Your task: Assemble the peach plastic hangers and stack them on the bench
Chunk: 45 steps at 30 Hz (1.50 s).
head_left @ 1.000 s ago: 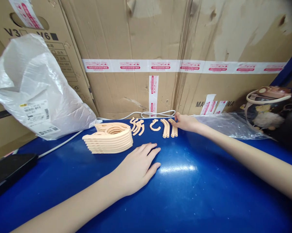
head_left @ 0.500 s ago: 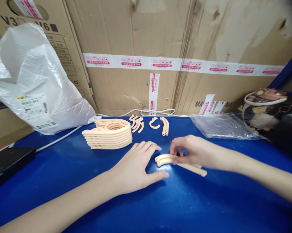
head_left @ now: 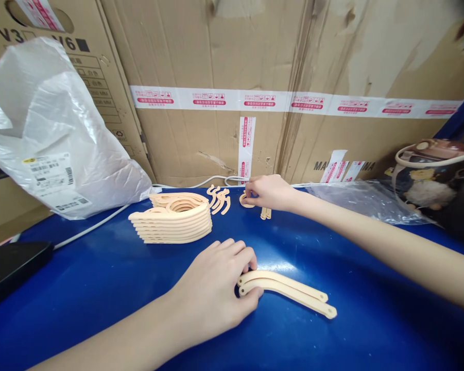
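Between its thumb and fingers, my left hand (head_left: 224,281) grips the left end of two curved cream-coloured hanger arms (head_left: 289,288), which lie side by side on the blue table. Farther back, my right hand (head_left: 268,191) has its fingers closed around a cream hanger hook (head_left: 247,201), partly covered by the fingertips. Just below that hand show the ends of two short curved pieces (head_left: 265,213), the rest hidden behind it. Several loose hooks (head_left: 219,200) lie left of the right hand. Left of them stands a neat stack of cream folded hangers (head_left: 173,226).
A white plastic mailing bag (head_left: 57,134) stands at the left, with a black device (head_left: 17,268) in front of it. Cardboard (head_left: 201,56) walls the back. A clear plastic bag (head_left: 347,201) and a brown bottle (head_left: 428,170) sit at the right. A white cable (head_left: 92,226) crosses the table.
My right hand has let go of the two hanger arms and moved back to the hook. My left hand has closed on the arms' left end, and the arms sit nearer to me.
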Tool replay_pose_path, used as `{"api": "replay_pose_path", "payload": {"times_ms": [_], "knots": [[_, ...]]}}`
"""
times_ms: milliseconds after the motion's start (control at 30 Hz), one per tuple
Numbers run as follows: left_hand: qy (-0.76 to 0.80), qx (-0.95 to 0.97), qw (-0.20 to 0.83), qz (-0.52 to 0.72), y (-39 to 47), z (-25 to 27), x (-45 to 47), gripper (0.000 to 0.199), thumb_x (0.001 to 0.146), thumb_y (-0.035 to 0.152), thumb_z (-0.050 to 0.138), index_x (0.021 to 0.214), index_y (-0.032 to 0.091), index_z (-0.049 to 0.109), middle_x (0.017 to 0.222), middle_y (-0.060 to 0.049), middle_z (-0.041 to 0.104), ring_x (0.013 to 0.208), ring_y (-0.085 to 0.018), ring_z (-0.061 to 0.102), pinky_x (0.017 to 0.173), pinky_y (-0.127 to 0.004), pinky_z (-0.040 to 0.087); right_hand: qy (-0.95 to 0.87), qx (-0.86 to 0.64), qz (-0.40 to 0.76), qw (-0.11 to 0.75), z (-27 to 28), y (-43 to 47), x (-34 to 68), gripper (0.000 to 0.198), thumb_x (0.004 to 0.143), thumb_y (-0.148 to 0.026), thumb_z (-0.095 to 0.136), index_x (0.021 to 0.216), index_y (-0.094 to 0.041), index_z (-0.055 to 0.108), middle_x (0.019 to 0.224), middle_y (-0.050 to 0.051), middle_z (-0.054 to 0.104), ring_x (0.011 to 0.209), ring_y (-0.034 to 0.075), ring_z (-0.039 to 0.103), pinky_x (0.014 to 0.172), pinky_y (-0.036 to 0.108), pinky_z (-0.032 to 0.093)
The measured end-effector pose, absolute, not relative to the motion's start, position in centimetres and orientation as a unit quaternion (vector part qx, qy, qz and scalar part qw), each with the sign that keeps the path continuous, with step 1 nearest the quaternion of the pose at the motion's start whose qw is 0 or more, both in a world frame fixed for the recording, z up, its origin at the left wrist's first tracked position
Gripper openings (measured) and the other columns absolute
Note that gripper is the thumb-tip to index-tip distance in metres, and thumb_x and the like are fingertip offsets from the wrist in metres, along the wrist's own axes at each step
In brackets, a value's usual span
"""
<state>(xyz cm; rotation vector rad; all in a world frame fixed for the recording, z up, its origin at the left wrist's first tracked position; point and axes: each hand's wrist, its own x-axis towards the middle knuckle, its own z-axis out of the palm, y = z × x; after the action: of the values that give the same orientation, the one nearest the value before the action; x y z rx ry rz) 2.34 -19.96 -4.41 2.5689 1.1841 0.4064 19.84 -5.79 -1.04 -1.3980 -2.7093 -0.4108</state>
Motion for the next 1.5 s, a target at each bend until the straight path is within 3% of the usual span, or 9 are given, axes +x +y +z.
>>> {"api": "replay_pose_path", "payload": {"times_ms": [67, 167, 267, 367, 567, 767, 933, 1367, 1500], "knots": [[0.42, 0.886, 0.15, 0.129, -20.0, -4.2, 2.2, 0.007, 0.079, 0.026, 0.058, 0.08, 0.021, 0.053, 0.081, 0.001, 0.058, 0.078, -0.019, 0.05, 0.068, -0.032, 0.033, -0.871, -0.475, -0.126, 0.019, -1.5, -5.3, 19.1, 0.031, 0.086, -0.046, 0.057, 0.087, -0.017, 0.069, 0.089, 0.009, 0.07, 0.083, 0.024, 0.065, 0.062, 0.028, 0.042], [0.433, 0.877, 0.167, 0.122, -19.9, -3.9, 2.2, 0.024, 0.077, 0.041, 0.066, 0.083, 0.021, 0.054, 0.082, 0.001, 0.058, 0.081, -0.021, 0.051, 0.068, -0.032, 0.033, -0.859, -0.501, -0.105, -0.007, -2.1, -5.1, 18.5, 0.032, 0.086, -0.045, 0.058, 0.087, -0.016, 0.069, 0.086, 0.011, 0.069, 0.084, 0.026, 0.065, 0.067, 0.032, 0.046], [0.442, 0.871, 0.181, 0.119, -19.8, -3.9, 2.3, 0.033, 0.078, 0.051, 0.065, 0.084, 0.021, 0.054, 0.083, 0.001, 0.059, 0.081, -0.022, 0.052, 0.068, -0.032, 0.033, -0.851, -0.519, -0.078, -0.027, -2.5, -5.0, 18.3, 0.028, 0.09, -0.04, 0.056, 0.103, -0.016, 0.064, 0.102, 0.009, 0.065, 0.091, 0.022, 0.063, 0.076, 0.036, 0.051], [0.443, 0.871, 0.183, 0.11, -19.7, -4.0, 2.4, 0.026, 0.083, 0.045, 0.062, 0.081, 0.021, 0.053, 0.082, 0.001, 0.058, 0.081, -0.021, 0.051, 0.069, -0.032, 0.034, -0.845, -0.53, -0.06, -0.023, -2.8, -5.1, 18.2, 0.031, 0.093, -0.033, 0.055, 0.118, -0.017, 0.055, 0.118, 0.008, 0.058, 0.097, 0.02, 0.06, 0.082, 0.041, 0.052], [0.47, 0.856, 0.183, 0.116, -19.8, -4.1, 2.4, 0.018, 0.081, 0.035, 0.063, 0.078, 0.021, 0.053, 0.08, 0.001, 0.058, 0.082, -0.021, 0.052, 0.067, -0.03, 0.034, -0.843, -0.533, -0.053, 0.06, -1.9, -6.1, 19.2, 0.019, 0.088, -0.03, 0.056, 0.087, -0.017, 0.071, 0.087, 0.006, 0.071, 0.082, 0.021, 0.065, 0.068, 0.029, 0.045], [0.473, 0.85, 0.196, 0.122, -19.7, -4.3, 2.2, 0.018, 0.082, 0.037, 0.063, 0.078, 0.021, 0.055, 0.082, 0.001, 0.059, 0.082, -0.021, 0.053, 0.067, -0.03, 0.036, -0.88, -0.464, 0.007, 0.103, -1.1, -11.4, 22.6, 0.016, 0.084, -0.034, 0.062, 0.083, -0.023, 0.073, 0.074, -0.002, 0.07, 0.065, 0.011, 0.06, 0.059, 0.022, 0.038], [0.497, 0.832, 0.22, 0.112, -19.5, -4.3, 2.4, 0.021, 0.077, 0.038, 0.067, 0.075, 0.021, 0.056, 0.078, 0.001, 0.059, 0.081, -0.021, 0.055, 0.064, -0.029, 0.036, -0.898, -0.414, 0.107, 0.103, -2.4, -16.5, 25.3, 0.011, 0.084, -0.031, 0.062, 0.081, -0.024, 0.07, 0.074, -0.003, 0.068, 0.062, 0.011, 0.057, 0.057, 0.023, 0.037], [0.495, 0.848, 0.17, 0.079, -19.5, -3.3, 2.8, 0.025, 0.076, 0.041, 0.07, 0.075, 0.021, 0.055, 0.077, 0.001, 0.059, 0.079, -0.021, 0.054, 0.06, -0.027, 0.032, -0.889, -0.44, 0.113, 0.065, -3.4, -18.1, 27.2, 0.011, 0.087, -0.028, 0.058, 0.079, -0.023, 0.062, 0.072, -0.003, 0.064, 0.062, 0.013, 0.057, 0.057, 0.024, 0.038], [0.496, 0.846, 0.178, 0.075, -19.6, -3.3, 2.8, 0.025, 0.076, 0.042, 0.069, 0.075, 0.021, 0.055, 0.077, 0.001, 0.059, 0.079, -0.021, 0.055, 0.06, -0.028, 0.032, -0.908, -0.406, 0.085, 0.065, -1.9, -16.6, 26.3, 0.019, 0.09, -0.039, 0.055, 0.084, -0.023, 0.065, 0.078, -0.001, 0.066, 0.066, 0.014, 0.06, 0.058, 0.025, 0.039]]}}
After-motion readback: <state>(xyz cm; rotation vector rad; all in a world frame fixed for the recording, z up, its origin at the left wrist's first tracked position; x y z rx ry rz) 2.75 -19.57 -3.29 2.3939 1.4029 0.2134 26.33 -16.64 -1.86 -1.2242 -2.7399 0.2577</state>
